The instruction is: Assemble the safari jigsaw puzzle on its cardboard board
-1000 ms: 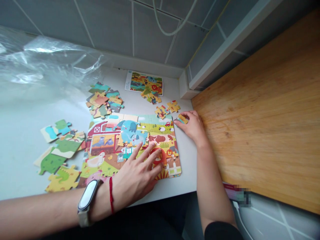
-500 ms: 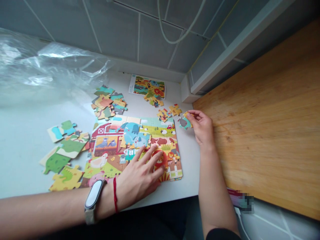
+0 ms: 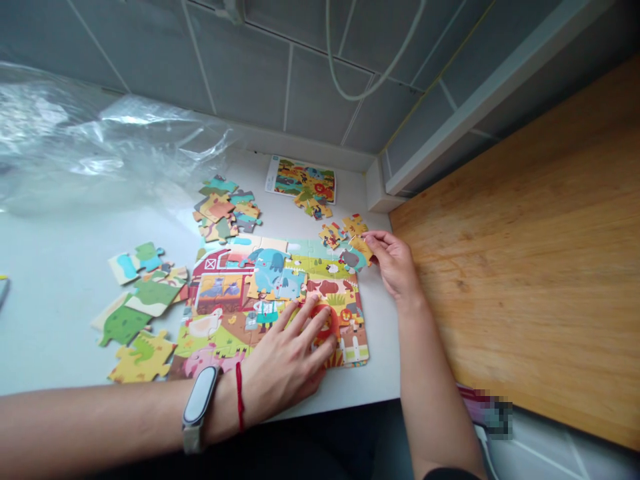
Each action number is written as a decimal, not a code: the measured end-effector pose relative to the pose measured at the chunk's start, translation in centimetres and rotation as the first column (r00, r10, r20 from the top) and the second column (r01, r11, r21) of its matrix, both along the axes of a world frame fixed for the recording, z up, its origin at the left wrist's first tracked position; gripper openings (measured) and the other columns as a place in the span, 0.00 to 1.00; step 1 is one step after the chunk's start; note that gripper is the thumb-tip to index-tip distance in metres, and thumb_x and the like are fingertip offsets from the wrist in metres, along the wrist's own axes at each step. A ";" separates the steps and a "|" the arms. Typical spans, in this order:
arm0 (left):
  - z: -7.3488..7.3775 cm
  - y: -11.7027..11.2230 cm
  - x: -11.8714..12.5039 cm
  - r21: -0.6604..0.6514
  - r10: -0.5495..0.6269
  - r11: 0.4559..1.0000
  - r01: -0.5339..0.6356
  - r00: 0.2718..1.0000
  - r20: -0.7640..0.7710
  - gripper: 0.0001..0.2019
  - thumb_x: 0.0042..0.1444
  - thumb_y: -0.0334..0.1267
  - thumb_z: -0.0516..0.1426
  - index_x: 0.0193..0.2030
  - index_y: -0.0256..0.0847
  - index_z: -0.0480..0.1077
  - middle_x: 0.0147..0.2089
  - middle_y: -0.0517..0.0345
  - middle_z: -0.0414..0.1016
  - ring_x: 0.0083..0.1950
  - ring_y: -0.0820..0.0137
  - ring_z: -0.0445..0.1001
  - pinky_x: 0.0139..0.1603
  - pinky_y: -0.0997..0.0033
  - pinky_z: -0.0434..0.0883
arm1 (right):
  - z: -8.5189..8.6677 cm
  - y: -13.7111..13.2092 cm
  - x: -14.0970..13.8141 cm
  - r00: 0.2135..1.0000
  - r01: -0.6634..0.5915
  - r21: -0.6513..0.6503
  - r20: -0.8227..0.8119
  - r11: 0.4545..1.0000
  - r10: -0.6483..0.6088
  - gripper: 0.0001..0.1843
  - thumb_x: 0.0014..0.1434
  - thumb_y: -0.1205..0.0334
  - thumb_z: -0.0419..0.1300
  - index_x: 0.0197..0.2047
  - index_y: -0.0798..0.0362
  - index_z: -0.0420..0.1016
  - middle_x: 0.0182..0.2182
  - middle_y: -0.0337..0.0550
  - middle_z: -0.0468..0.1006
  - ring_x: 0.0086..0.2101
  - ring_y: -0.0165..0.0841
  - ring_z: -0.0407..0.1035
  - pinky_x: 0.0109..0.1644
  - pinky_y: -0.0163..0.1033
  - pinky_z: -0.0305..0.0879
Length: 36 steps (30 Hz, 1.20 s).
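Observation:
A farm-picture jigsaw puzzle (image 3: pixel 215 300) lies assembled on the table. My left hand (image 3: pixel 290 357) rests on its lower right part, fingers spread, partly covering a red lion piece (image 3: pixel 326 327). Joined blue elephant pieces (image 3: pixel 273 270) lie on top of the farm picture. My right hand (image 3: pixel 396 267) pinches a puzzle piece (image 3: pixel 356 255) with a grey animal, teal and yellow, by its right edge over the puzzle's upper right corner. Just beyond it are loose yellow puzzle pieces (image 3: pixel 333 235).
Loose pieces form a pile (image 3: pixel 217 210) behind the puzzle and another group (image 3: pixel 155 290) at its left. A picture card (image 3: pixel 300 179) lies near the wall. Clear plastic wrap (image 3: pixel 150 140) covers the back left. A wooden panel (image 3: pixel 525 267) stands at right.
My right hand has brought the grey-animal piece leftward, from beside the puzzle to over its upper right corner. My left hand stays on the puzzle. The view has shifted slightly.

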<state>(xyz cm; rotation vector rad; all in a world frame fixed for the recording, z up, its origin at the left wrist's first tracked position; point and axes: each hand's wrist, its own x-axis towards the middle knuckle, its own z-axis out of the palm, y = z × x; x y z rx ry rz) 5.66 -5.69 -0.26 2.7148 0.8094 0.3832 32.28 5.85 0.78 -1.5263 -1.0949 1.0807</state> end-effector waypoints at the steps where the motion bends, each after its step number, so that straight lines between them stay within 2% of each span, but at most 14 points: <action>1: 0.1 0.1 0.0 0.001 -0.002 1.000 0.002 1.000 -0.002 0.25 0.62 0.51 0.64 0.63 0.43 0.70 0.74 0.40 0.65 0.77 0.38 0.59 0.73 0.37 0.60 | -0.1 0.0 -0.1 1.000 0.003 0.002 0.008 1.000 -0.003 0.27 0.48 0.36 0.75 0.40 0.49 0.82 0.33 0.41 0.85 0.28 0.32 0.76 0.29 0.34 0.71; 5: 0.4 0.1 0.0 -0.003 -0.002 1.000 0.002 1.000 -0.025 0.27 0.64 0.55 0.64 0.63 0.43 0.70 0.73 0.40 0.66 0.77 0.39 0.59 0.73 0.38 0.61 | -0.3 0.0 -0.6 0.999 0.010 0.068 0.036 0.998 -0.012 0.25 0.44 0.38 0.78 0.34 0.49 0.81 0.31 0.41 0.85 0.31 0.33 0.77 0.36 0.36 0.74; 7: 0.5 0.1 0.1 0.004 0.000 1.000 0.000 1.000 -0.031 0.33 0.63 0.61 0.64 0.65 0.41 0.69 0.74 0.38 0.65 0.77 0.39 0.58 0.73 0.39 0.60 | -0.4 0.0 -0.8 0.999 0.001 0.094 0.051 0.996 -0.006 0.25 0.44 0.39 0.79 0.32 0.49 0.81 0.31 0.41 0.84 0.32 0.34 0.77 0.39 0.37 0.75; 9: 0.9 0.1 0.1 0.010 -0.014 1.000 0.014 1.000 -0.023 0.39 0.61 0.66 0.62 0.68 0.38 0.67 0.74 0.37 0.64 0.77 0.38 0.58 0.74 0.40 0.60 | -0.5 0.0 -1.0 0.998 -0.017 0.092 0.069 0.996 0.010 0.24 0.44 0.39 0.78 0.32 0.50 0.81 0.30 0.41 0.84 0.31 0.34 0.77 0.38 0.37 0.75; 11: 1.5 0.2 -0.2 0.004 -0.055 0.998 0.055 0.998 -0.006 0.40 0.63 0.67 0.59 0.69 0.37 0.66 0.75 0.36 0.63 0.77 0.38 0.58 0.74 0.40 0.61 | -0.5 -0.1 -1.3 0.996 -0.044 0.064 0.076 0.997 0.039 0.24 0.45 0.39 0.78 0.32 0.50 0.81 0.30 0.42 0.83 0.30 0.34 0.76 0.34 0.37 0.75; 16: 2.8 -0.2 -2.6 -0.016 -0.252 0.967 0.253 0.967 0.048 0.24 0.74 0.55 0.52 0.62 0.40 0.74 0.72 0.43 0.67 0.76 0.45 0.62 0.72 0.45 0.65 | -0.4 -0.7 -2.3 0.994 -0.105 -0.014 0.026 0.994 0.106 0.24 0.44 0.41 0.80 0.35 0.50 0.85 0.32 0.43 0.85 0.30 0.34 0.77 0.30 0.35 0.76; 20: 2.8 -2.5 -6.5 -0.038 -0.297 0.953 0.302 0.949 0.104 0.15 0.73 0.49 0.56 0.54 0.43 0.78 0.70 0.49 0.70 0.77 0.51 0.61 0.73 0.50 0.67 | 0.4 -1.9 -4.3 0.980 -0.200 -0.142 -0.009 0.970 0.200 0.27 0.43 0.40 0.81 0.39 0.51 0.87 0.30 0.43 0.84 0.23 0.32 0.75 0.21 0.34 0.73; 22: 2.7 -3.9 -8.6 -0.091 -0.220 0.968 0.233 0.966 0.138 0.12 0.71 0.47 0.58 0.52 0.43 0.77 0.67 0.49 0.73 0.76 0.54 0.63 0.73 0.53 0.67 | 1.0 -2.5 -5.8 0.970 -0.243 -0.145 -0.014 0.959 0.243 0.27 0.44 0.39 0.80 0.39 0.50 0.87 0.32 0.44 0.85 0.24 0.33 0.76 0.23 0.36 0.76; 25: 2.8 -5.9 -11.4 -0.181 0.019 0.983 0.018 0.979 0.201 0.08 0.71 0.40 0.59 0.51 0.41 0.75 0.59 0.48 0.79 0.69 0.59 0.71 0.70 0.59 0.71 | 1.9 -2.9 -8.3 0.935 -0.348 -0.080 0.037 0.934 0.352 0.26 0.45 0.37 0.79 0.36 0.50 0.88 0.33 0.46 0.86 0.29 0.37 0.79 0.29 0.37 0.79; 27: 3.0 -6.9 -13.0 -0.205 0.187 0.969 -0.139 0.952 0.243 0.06 0.70 0.35 0.58 0.51 0.41 0.74 0.55 0.48 0.81 0.63 0.61 0.76 0.66 0.61 0.74 | 2.4 -3.0 -10.3 0.884 -0.464 -0.040 0.051 0.885 0.465 0.23 0.48 0.38 0.78 0.36 0.49 0.88 0.33 0.47 0.86 0.31 0.38 0.80 0.33 0.39 0.80; 29: 3.2 -7.5 -14.1 -0.198 0.291 0.949 -0.244 0.920 0.262 0.06 0.70 0.31 0.57 0.50 0.41 0.74 0.53 0.49 0.82 0.60 0.62 0.77 0.63 0.62 0.77 | 2.8 -3.2 -12.5 0.813 -0.582 0.006 0.029 0.813 0.581 0.21 0.53 0.40 0.76 0.38 0.48 0.88 0.34 0.46 0.86 0.31 0.38 0.80 0.34 0.39 0.79; 32: 3.3 -7.7 -15.0 -0.153 0.332 0.941 -0.301 0.906 0.262 0.09 0.68 0.27 0.57 0.51 0.42 0.74 0.52 0.50 0.83 0.60 0.62 0.78 0.62 0.61 0.79 | 3.3 -3.4 -15.5 0.716 -0.698 0.060 0.067 0.714 0.695 0.16 0.62 0.45 0.71 0.43 0.48 0.87 0.39 0.46 0.87 0.36 0.39 0.81 0.38 0.41 0.80; 34: 3.2 -7.4 -15.2 -0.118 0.336 0.942 -0.315 0.903 0.267 0.11 0.67 0.26 0.57 0.51 0.43 0.75 0.54 0.50 0.82 0.62 0.62 0.77 0.62 0.59 0.79 | 3.8 -3.3 -16.6 0.702 -0.709 0.126 0.219 0.694 0.678 0.12 0.65 0.49 0.68 0.44 0.47 0.86 0.42 0.46 0.87 0.39 0.40 0.81 0.43 0.43 0.80; 36: 3.0 -7.1 -15.3 -0.085 0.346 0.938 -0.335 0.898 0.273 0.11 0.67 0.25 0.57 0.51 0.43 0.75 0.55 0.50 0.82 0.64 0.61 0.76 0.63 0.59 0.79 | 4.1 -2.9 -16.5 0.709 -0.692 0.177 0.352 0.700 0.612 0.09 0.66 0.52 0.66 0.43 0.45 0.86 0.43 0.44 0.87 0.41 0.40 0.81 0.49 0.45 0.78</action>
